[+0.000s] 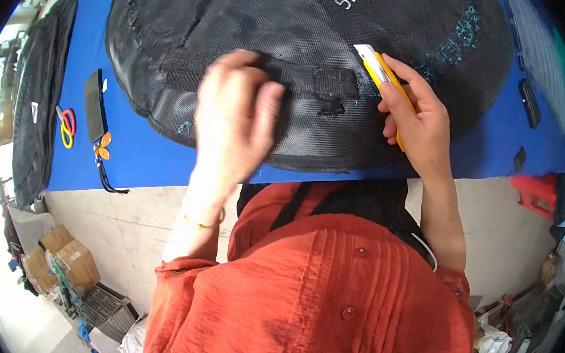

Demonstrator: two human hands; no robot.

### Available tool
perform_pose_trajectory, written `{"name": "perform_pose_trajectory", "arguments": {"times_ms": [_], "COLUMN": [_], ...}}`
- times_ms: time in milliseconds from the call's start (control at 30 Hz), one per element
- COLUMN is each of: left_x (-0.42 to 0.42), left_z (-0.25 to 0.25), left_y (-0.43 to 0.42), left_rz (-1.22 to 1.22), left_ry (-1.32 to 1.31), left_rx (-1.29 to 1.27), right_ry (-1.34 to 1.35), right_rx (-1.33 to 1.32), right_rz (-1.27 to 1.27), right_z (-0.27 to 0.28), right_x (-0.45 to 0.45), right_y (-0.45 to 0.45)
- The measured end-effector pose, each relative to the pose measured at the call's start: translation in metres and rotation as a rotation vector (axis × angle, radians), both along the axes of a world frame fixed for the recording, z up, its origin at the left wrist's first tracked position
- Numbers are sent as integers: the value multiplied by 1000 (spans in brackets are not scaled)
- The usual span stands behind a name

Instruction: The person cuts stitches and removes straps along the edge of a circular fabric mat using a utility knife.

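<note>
A large rounded black mesh piece (300, 137) with a sewn-on strap (292, 77) and white lettering lies across the blue table. My left hand (235, 107) is over the strap's left part, its fingers bent and the thumb apart; motion blurs it, and I see nothing held in it. In my right hand (419, 115) is a yellow utility knife (378, 69), with its blade out and pointing up and left, above the mesh near the strap's right end. Teal thread bits (460, 40) are scattered on the black fabric, mostly at the right.
On the blue table (154, 171), left of the mesh, lie red-and-yellow scissors (66, 127) and a dark phone (95, 105) with an orange charm. Another black piece (39, 99) hangs over the left edge. A dark object (529, 103) lies right. Cardboard boxes (63, 261) stand on the floor.
</note>
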State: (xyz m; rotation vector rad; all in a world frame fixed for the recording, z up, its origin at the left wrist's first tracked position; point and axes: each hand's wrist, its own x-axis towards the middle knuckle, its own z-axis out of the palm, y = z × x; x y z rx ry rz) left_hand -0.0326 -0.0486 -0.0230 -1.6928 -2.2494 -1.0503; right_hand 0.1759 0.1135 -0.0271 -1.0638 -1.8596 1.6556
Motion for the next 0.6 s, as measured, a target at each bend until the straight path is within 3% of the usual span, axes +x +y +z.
{"name": "perform_pose_trajectory", "arguments": {"times_ms": [100, 200, 600], "left_x": [29, 35, 33], "left_z": [-12, -23, -28], "left_y": [12, 19, 13], "left_rz": [-101, -93, -12], "left_ry": [-51, 85, 44], "left_rx": [-86, -156, -93], "right_ry": [-10, 5, 13], "right_rx": [10, 10, 71], "right_rz": [-4, -9, -17], "right_z": [-2, -3, -6], "right_x": [-1, 0, 0], "right_y": [-1, 0, -2]}}
